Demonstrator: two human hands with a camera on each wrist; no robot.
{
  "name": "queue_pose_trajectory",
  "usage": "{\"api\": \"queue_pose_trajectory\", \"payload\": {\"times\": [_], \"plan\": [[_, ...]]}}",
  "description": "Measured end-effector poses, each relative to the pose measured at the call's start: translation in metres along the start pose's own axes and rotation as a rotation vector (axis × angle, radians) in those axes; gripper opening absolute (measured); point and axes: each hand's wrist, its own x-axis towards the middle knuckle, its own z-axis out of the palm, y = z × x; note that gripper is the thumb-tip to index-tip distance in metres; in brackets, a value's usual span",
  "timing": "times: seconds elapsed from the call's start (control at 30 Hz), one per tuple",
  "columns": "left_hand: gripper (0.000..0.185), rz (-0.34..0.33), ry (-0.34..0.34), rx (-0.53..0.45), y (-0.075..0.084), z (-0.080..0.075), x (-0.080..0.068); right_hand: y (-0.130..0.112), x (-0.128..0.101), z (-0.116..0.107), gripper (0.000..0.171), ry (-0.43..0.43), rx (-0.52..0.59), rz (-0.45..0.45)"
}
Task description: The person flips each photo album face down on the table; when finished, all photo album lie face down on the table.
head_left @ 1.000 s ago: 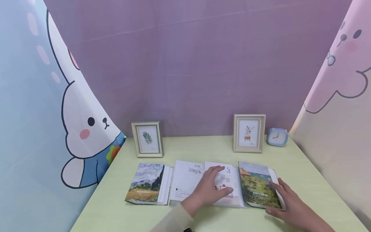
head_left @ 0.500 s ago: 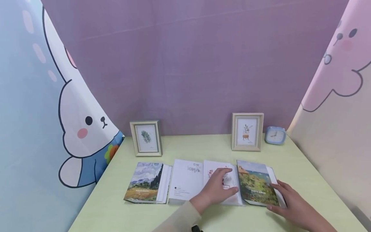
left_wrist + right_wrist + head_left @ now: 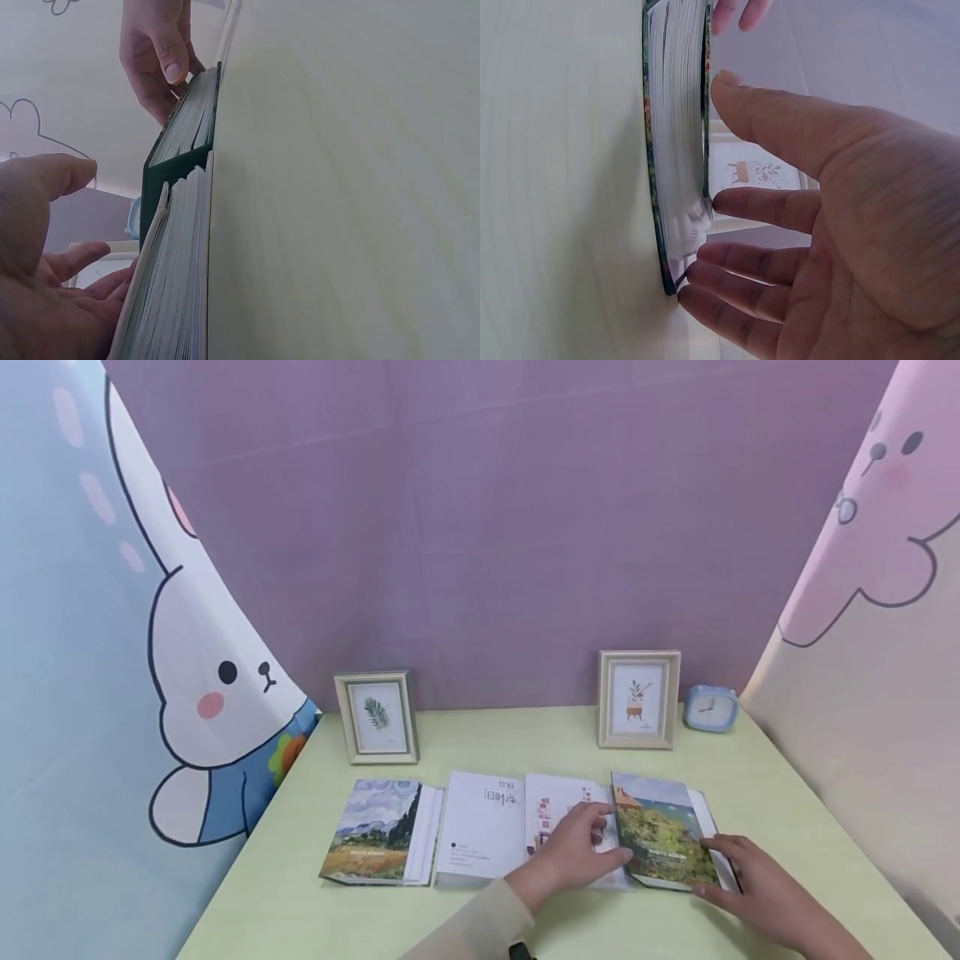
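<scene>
**Both hands on the open album, mid-table**

L hand (image 3: 573,852) lies palm-down on the white inner pages of the open album (image 3: 525,827), fingers straight and relaxed, tips pointing to abt 1 o'clock, just short of the raised cover; nothing pinched. Sleeve runs back to 7 o'clock. R hand (image 3: 750,881) sits at the album's 4 o'clock corner, fingers loosely spread against the outer edge of the painted cover (image 3: 663,835), thumb near the front edge; right wrist view shows fingertips (image 3: 705,277) touching the page block, not curled round it. Cover w/ landscape print is tilted up betw the two hands.

Around: 2nd album (image 3: 378,831), closed, Van Gogh-style cover, just beside the open one at its 9 o'clock, edges nearly touching. Leaf-print frame (image 3: 377,717) upright at 11 o'clock, plant-print frame (image 3: 639,698) upright at 1 o'clock, small blue clock (image 3: 710,708) just right of it. Nothing betw hands and album.

Surface: pale green table (image 3: 300,902). Purple backdrop (image 3: 487,527) behind; bunny-print curtain (image 3: 112,652) at 9 o'clock, pink cartoon curtain (image 3: 885,568) at 3 o'clock
</scene>
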Motion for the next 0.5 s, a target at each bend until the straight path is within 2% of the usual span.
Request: {"api": "queue_pose_trajectory", "payload": {"times": [0.33, 0.5], "plan": [[0.061, -0.010, -0.043, 0.019, 0.009, 0.007, 0.009, -0.003, 0.000, 0.000, 0.076, 0.026, 0.017, -0.005], [0.056, -0.017, -0.032, 0.024, 0.012, 0.011, 0.009, -0.004, 0.000, 0.001, 0.071, 0.058, 0.028, -0.018]]}}
